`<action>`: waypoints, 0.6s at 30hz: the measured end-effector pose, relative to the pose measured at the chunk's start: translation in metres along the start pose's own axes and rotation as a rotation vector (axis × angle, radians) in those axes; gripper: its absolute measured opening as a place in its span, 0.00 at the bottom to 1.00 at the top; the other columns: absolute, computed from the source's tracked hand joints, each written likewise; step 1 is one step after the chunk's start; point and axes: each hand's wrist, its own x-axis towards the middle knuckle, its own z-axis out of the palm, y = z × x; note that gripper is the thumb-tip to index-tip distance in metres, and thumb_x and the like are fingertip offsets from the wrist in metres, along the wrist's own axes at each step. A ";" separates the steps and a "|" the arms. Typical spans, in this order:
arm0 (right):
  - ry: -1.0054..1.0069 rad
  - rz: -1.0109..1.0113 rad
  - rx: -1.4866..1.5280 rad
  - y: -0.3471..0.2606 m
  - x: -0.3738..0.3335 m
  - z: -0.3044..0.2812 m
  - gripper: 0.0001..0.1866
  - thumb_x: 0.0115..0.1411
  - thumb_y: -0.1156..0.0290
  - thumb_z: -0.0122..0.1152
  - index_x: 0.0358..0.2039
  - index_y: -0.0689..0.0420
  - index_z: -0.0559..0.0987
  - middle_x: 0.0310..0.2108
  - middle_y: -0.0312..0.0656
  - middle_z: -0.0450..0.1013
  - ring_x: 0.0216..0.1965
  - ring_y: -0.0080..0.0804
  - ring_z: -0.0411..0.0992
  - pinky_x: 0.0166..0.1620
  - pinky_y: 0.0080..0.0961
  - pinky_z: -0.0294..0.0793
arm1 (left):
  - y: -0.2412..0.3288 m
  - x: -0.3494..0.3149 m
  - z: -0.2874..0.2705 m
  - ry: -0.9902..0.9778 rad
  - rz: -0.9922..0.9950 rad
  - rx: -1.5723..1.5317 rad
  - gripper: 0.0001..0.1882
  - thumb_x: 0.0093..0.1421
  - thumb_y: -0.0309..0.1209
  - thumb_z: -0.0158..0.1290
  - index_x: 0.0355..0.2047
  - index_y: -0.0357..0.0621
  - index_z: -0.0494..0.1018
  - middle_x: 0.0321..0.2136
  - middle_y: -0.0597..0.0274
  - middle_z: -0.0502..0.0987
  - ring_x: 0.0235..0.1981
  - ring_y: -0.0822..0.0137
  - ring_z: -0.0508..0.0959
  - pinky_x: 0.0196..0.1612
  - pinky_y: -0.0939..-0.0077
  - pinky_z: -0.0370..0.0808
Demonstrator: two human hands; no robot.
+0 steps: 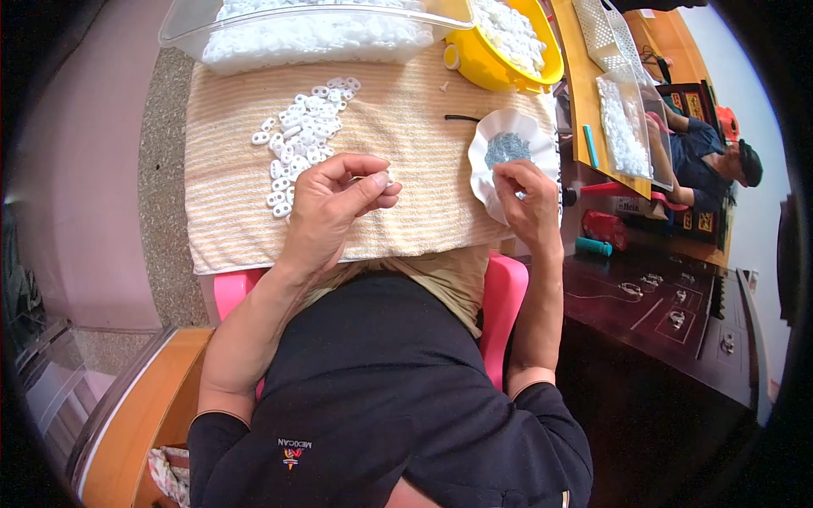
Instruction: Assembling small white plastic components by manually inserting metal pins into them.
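Observation:
My left hand is closed in a pinch above the towel, thumb against the fingers. A bit of white shows at its fingertips, apparently one of the small white plastic pieces. Beside it lies a loose pile of these white oval two-holed plastic pieces. Over the near edge of a white wavy-rimmed dish, the fingertips of my right hand are pressed together. Whatever they hold is hidden or too small to name. Many tiny silvery-blue pieces fill the middle of that dish.
A striped towel covers the table. Along its far side stand a clear bin and a yellow basin, both full of white pieces. A thin black item lies by the dish. To the right, another person sits near a clear tray.

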 end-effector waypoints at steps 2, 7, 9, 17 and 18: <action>0.028 -0.034 0.011 -0.001 0.000 0.006 0.06 0.52 0.83 0.59 0.33 0.64 0.78 0.30 0.44 0.75 0.27 0.27 0.73 0.31 0.19 0.71 | -0.001 0.000 -0.002 -0.009 -0.011 0.011 0.08 0.59 0.22 0.53 0.39 0.34 0.74 0.32 0.57 0.78 0.34 0.68 0.80 0.40 0.75 0.80; 0.017 0.027 0.394 -0.017 -0.003 0.025 0.04 0.56 0.83 0.58 0.33 0.66 0.77 0.32 0.40 0.73 0.30 0.22 0.72 0.33 0.17 0.71 | 0.000 0.000 -0.001 -0.016 -0.064 0.005 0.08 0.59 0.22 0.54 0.40 0.35 0.73 0.34 0.57 0.78 0.36 0.67 0.80 0.41 0.75 0.80; -0.022 0.070 0.586 -0.024 -0.003 0.038 0.03 0.57 0.82 0.59 0.33 0.67 0.76 0.32 0.40 0.73 0.31 0.23 0.72 0.34 0.17 0.73 | 0.002 -0.001 0.002 -0.003 -0.072 -0.009 0.08 0.60 0.23 0.54 0.39 0.33 0.74 0.31 0.56 0.79 0.33 0.69 0.80 0.40 0.76 0.79; -0.123 0.132 0.968 -0.056 0.009 0.075 0.04 0.58 0.82 0.59 0.35 0.68 0.76 0.33 0.44 0.72 0.31 0.26 0.74 0.36 0.21 0.76 | 0.003 -0.001 0.000 -0.034 -0.125 -0.054 0.08 0.60 0.23 0.53 0.40 0.34 0.74 0.33 0.56 0.79 0.34 0.70 0.80 0.41 0.77 0.79; -0.125 0.122 0.993 -0.059 0.011 0.077 0.04 0.57 0.82 0.59 0.34 0.67 0.77 0.33 0.43 0.73 0.31 0.25 0.74 0.35 0.19 0.75 | 0.004 -0.001 0.000 -0.042 -0.133 -0.062 0.08 0.60 0.23 0.53 0.40 0.34 0.74 0.33 0.57 0.79 0.34 0.70 0.80 0.41 0.78 0.78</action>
